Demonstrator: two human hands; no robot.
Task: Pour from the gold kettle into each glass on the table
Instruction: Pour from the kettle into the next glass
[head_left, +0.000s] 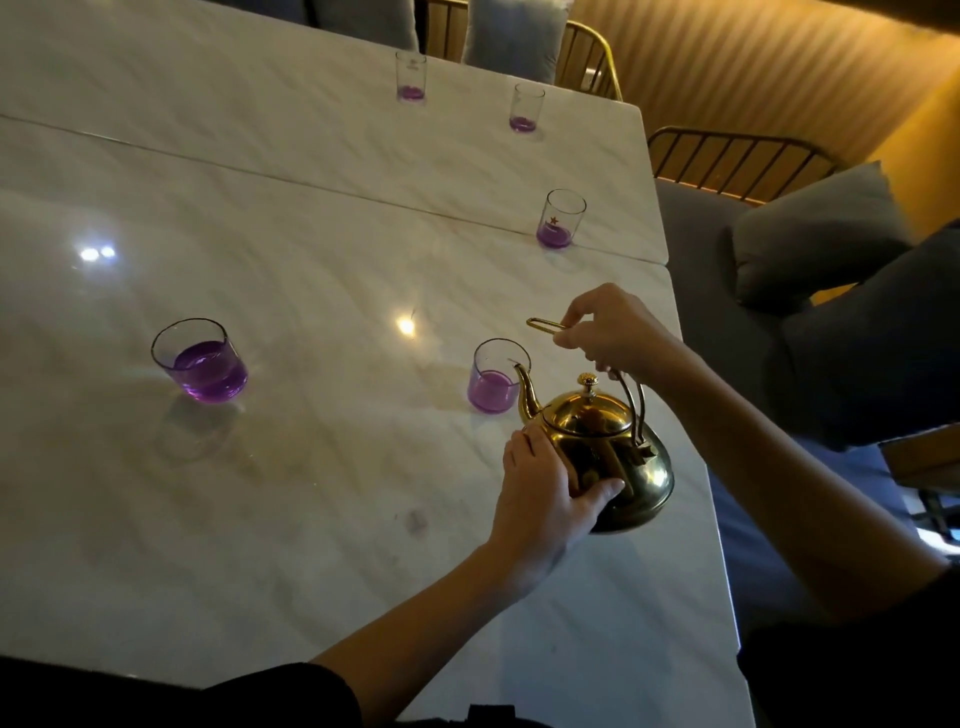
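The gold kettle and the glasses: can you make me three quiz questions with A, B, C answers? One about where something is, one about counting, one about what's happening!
1. Where does the kettle spout point?
A. into the nearest glass
B. at a chair
C. straight up

2. How many glasses are on the table?
A. three
B. five
C. seven

3. How is the kettle held?
A. by one hand only
B. by nobody
C. right hand on the handle, left hand against the body

Answers:
1. A, the spout tip sits at that glass's rim.
2. B, two near ones and three far ones, all holding purple liquid.
3. C, both hands touch it, and it is tipped forward.
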